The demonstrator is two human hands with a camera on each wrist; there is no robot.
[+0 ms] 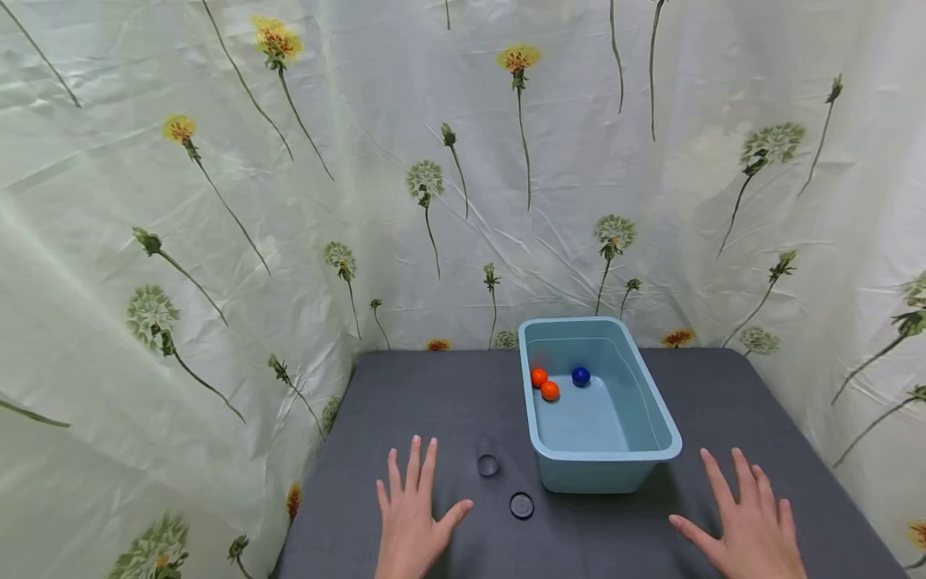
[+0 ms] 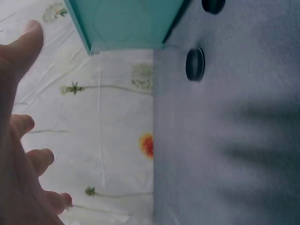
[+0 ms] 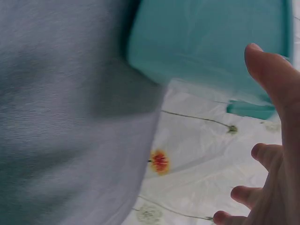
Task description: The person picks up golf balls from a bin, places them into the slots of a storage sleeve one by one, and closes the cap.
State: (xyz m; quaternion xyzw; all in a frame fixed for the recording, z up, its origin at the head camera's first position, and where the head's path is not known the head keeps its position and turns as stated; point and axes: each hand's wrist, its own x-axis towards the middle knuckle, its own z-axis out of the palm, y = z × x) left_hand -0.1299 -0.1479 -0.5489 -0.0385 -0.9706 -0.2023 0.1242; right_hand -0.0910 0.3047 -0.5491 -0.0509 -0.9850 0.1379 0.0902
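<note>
My left hand (image 1: pixel 415 515) is held over the dark table with fingers spread, touching nothing. Closest to it is a small dark-rimmed round piece (image 1: pixel 488 465); a faint, see-through shape seems to lie behind it, too unclear to name. Slightly nearer and to the right lies a black, shallow round piece like a lid (image 1: pixel 522 505). A light blue plastic bin (image 1: pixel 600 456) stands right of these, holding two orange balls (image 1: pixel 550 391) and a dark blue ball (image 1: pixel 581 376). Beyond the bin's near right corner, my right hand (image 1: pixel 752 523) hovers, also spread and holding nothing.
The dark grey tabletop (image 1: pixel 427 394) ends at a white curtain (image 1: pixel 347 161) printed with dandelions, which hangs behind and along both sides. The bin's walls rise well above the table, and its far end is close to the back edge.
</note>
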